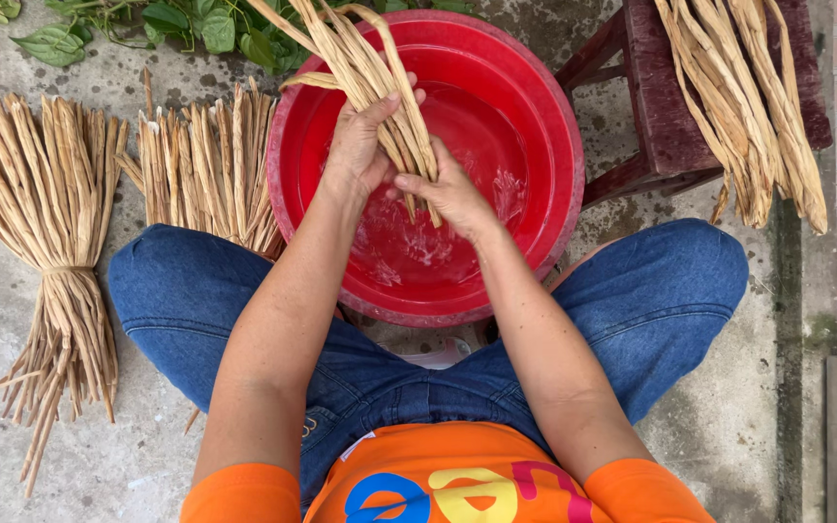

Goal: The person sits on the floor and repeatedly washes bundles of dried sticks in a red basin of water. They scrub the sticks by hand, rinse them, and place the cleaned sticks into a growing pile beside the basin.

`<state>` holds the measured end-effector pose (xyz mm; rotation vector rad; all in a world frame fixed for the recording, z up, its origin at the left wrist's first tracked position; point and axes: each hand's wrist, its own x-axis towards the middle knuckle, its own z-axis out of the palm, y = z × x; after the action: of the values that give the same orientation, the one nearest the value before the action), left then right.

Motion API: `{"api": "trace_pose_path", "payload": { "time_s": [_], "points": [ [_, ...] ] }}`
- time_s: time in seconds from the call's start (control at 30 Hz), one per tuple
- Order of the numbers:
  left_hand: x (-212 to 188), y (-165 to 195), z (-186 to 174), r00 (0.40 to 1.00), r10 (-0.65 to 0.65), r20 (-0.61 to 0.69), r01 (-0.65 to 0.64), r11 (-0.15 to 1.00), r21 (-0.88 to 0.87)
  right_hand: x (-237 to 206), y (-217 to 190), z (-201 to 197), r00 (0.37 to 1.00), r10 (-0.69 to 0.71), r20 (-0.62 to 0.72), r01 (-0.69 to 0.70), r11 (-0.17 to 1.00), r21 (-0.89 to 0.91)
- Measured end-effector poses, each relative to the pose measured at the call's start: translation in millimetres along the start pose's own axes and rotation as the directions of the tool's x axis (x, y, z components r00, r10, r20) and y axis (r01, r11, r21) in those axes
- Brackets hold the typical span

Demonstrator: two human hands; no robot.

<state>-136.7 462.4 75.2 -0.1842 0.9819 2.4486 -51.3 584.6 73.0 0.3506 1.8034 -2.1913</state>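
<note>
Red basin (554, 126) sits between my knees on the concrete floor (728, 426), water in it. Tied bundle of dried stalks (50, 223) lies well to my left; a second sheaf (207, 165) leans just beside the basin's left rim. More stalks (748, 107) are draped over a dark wooden stool (661, 107) to my right. Over the water I hold a bunch of pale strips (380, 77): left hand (360, 145) wrapped tight around its middle, right hand (449, 192) pinching the lower ends, apparently wet. Green leaves (196, 24) at the top edge.
</note>
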Motion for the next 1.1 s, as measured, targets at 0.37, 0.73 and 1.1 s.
{"api": "trace_pose_path", "payload": {
  "time_s": [0.37,0.73,1.1],
  "points": [
    [14.1,11.2,-18.2,0.991,0.127,-0.051,-0.115,0.975,0.190,8.6,42.0,19.7,0.987,0.089,0.134,-0.086,0.996,-0.030],
    [30.6,-41.6,-48.2,0.975,-0.054,-0.214,0.092,0.981,0.171,33.1,56.6,-40.6,0.975,0.220,-0.019,-0.211,0.954,0.213],
    [27.5,-95.2,-74.2,0.856,-0.339,-0.391,0.506,0.702,0.501,58.3,84.4,-43.3,0.945,0.177,-0.274,-0.201,0.978,-0.063]
  ]
}}
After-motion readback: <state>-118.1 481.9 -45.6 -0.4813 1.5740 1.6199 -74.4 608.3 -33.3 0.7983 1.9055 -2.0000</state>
